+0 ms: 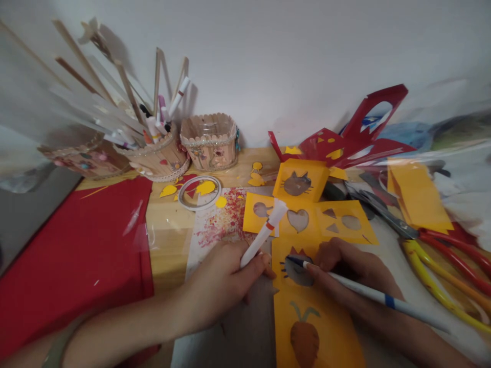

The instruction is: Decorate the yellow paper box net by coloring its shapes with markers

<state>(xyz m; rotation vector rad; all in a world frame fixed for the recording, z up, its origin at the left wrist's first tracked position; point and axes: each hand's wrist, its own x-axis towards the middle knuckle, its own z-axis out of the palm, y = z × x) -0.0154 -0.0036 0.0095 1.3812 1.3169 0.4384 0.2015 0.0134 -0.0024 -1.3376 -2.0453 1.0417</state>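
Observation:
My right hand (345,260) grips a white marker with a blue band (368,291). Its dark tip rests at a cat-face cutout on a yellow-orange paper box net (284,327), where dark whisker lines and red ears show. Closed around another white marker with an orange-red band (261,240) is my left hand (230,276), beside the net's left edge. That marker points up and away from me. Other panels carry a heart cutout (298,220), a second cat face (297,184) and an orange carrot with green leaves (305,340).
Decorated wooden-stick baskets (209,148), one full of markers and sticks, line the wall. Red sheets (76,266) lie at left, a tape roll (199,193) and yellow scraps behind my left hand. Scissors (425,235) lie right; a red cut-out paper piece (314,148) stands behind.

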